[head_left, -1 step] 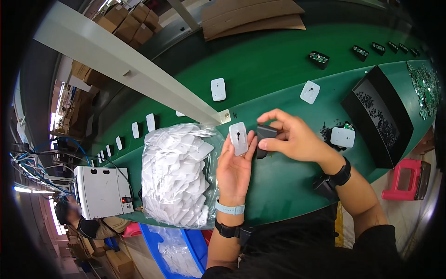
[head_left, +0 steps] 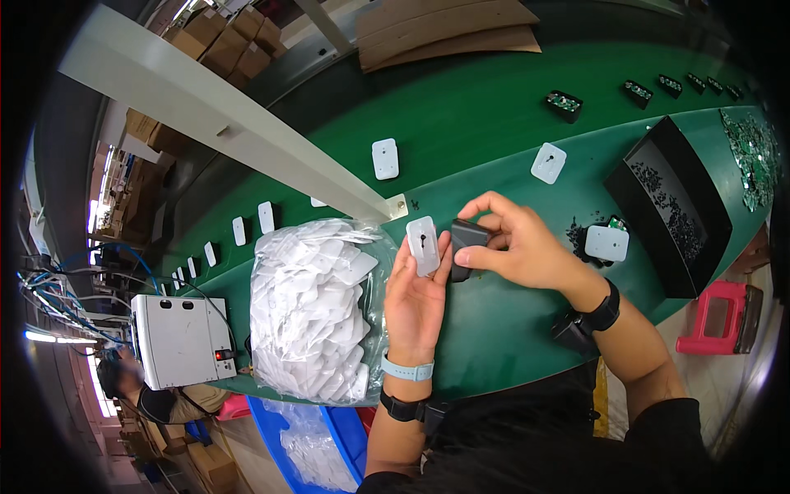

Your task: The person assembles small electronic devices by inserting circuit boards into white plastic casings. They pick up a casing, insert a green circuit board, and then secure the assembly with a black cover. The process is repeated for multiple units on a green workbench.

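A white plastic cover (head_left: 418, 227) with a small black part at its middle rests on the fingers of my left hand (head_left: 414, 311), the thumb along its edge. Beside it, my right hand (head_left: 520, 243) grips a black plastic housing (head_left: 471, 244) between thumb and fingers. The fingertips of my left hand come up against the housing's near side. To the right, another white cover (head_left: 607, 244) lies over a circuit board among small black parts. One more white cover (head_left: 549, 163) lies farther back on the green mat.
A clear bag of white covers (head_left: 309, 305) stands left of my hands. On the right is a black tray (head_left: 690, 222) of small black parts. Black housings with circuit boards (head_left: 565, 104) and white covers (head_left: 385, 159) line the green belt. A white post (head_left: 247, 123) crosses the left.
The black housing has tilted slightly in my right hand and moved a little to the left. My left hand and the white cover stay nearly still.
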`<action>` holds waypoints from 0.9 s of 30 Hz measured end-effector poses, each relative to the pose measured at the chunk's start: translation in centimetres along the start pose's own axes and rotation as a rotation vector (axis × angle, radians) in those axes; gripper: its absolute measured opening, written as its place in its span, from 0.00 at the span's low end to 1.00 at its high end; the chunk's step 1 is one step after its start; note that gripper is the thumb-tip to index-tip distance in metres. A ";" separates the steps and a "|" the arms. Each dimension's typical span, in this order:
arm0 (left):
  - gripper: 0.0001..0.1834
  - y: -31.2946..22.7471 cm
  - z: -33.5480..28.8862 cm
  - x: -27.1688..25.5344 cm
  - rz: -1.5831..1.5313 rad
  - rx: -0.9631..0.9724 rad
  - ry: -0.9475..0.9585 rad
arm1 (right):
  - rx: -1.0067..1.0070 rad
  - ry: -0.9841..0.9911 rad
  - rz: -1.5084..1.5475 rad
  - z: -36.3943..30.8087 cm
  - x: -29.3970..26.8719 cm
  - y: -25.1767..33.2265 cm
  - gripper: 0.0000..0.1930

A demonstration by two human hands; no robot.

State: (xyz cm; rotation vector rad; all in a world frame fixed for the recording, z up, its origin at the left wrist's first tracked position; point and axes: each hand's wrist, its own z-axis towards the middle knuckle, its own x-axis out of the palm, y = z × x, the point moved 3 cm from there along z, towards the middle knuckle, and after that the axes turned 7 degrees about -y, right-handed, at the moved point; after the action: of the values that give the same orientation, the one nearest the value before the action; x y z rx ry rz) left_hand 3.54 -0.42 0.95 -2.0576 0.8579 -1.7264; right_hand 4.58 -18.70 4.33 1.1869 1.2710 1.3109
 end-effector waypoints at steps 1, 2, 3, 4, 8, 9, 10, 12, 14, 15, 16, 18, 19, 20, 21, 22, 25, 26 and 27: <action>0.31 0.1 0.0 0.1 0.044 0.003 -0.003 | -0.059 -0.017 -0.029 0.0 0.1 0.0 0.23; 0.31 0.2 0.0 0.1 0.088 0.007 -0.005 | -0.118 -0.034 -0.058 0.1 0.4 0.0 0.23; 0.31 0.4 0.0 0.1 0.133 0.010 -0.007 | -0.178 -0.052 -0.086 0.1 0.5 0.0 0.24; 0.31 0.5 -0.1 0.2 0.152 0.006 0.002 | -0.178 -0.063 -0.107 0.0 0.5 -0.1 0.24; 0.31 0.7 -0.4 0.6 0.206 -0.011 0.030 | -0.174 -0.081 -0.180 0.0 0.5 -0.2 0.24; 0.31 0.8 -0.5 0.6 0.216 -0.016 0.035 | -0.173 -0.080 -0.195 0.0 0.5 -0.3 0.24; 0.30 0.8 -0.5 0.5 0.229 -0.007 0.043 | -0.188 -0.080 -0.190 0.1 0.5 -0.4 0.24; 0.28 1.0 -0.5 0.2 0.254 0.009 0.058 | -0.217 -0.078 -0.181 0.0 0.6 -0.5 0.25; 0.26 1.0 -0.6 0.2 0.267 0.017 0.086 | -0.222 -0.082 -0.166 0.0 0.7 -0.5 0.25; 0.26 1.0 -0.6 0.2 0.273 0.022 0.100 | -0.226 -0.084 -0.159 0.0 0.8 -0.4 0.25; 0.25 1.0 -0.6 0.2 0.276 0.021 0.102 | -0.231 -0.082 -0.163 0.0 0.8 -0.4 0.25; 0.25 0.9 -0.7 0.2 0.284 0.019 0.105 | -0.242 -0.079 -0.171 0.0 0.7 -0.5 0.25; 0.25 0.9 -0.7 0.1 0.287 0.019 0.102 | -0.250 -0.077 -0.175 0.0 0.7 -0.5 0.25; 0.25 1.0 -0.7 0.0 0.289 0.018 0.098 | -0.258 -0.075 -0.180 -0.1 0.7 -0.4 0.25; 0.25 1.0 -0.7 -0.1 0.293 0.018 0.094 | -0.266 -0.073 -0.184 -0.1 0.6 -0.5 0.25; 0.25 1.0 -0.7 -0.2 0.308 0.022 0.090 | -0.269 -0.067 -0.186 -0.1 0.5 -0.6 0.25; 0.25 1.0 -0.7 -0.4 0.358 0.048 0.077 | -0.264 -0.042 -0.195 -0.1 0.3 -0.6 0.25; 0.24 1.0 -0.6 -0.6 0.379 0.063 0.071 | -0.252 -0.031 -0.198 -0.1 0.2 -0.5 0.25; 0.24 1.0 -0.6 -0.7 0.401 0.078 0.062 | -0.239 -0.017 -0.199 -0.1 0.2 -0.6 0.25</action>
State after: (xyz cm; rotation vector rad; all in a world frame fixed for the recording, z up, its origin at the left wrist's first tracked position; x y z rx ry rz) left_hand 2.62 -0.63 -0.07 -1.6500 1.1141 -1.5782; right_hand 4.44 -18.46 3.79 0.8797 1.1522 1.2619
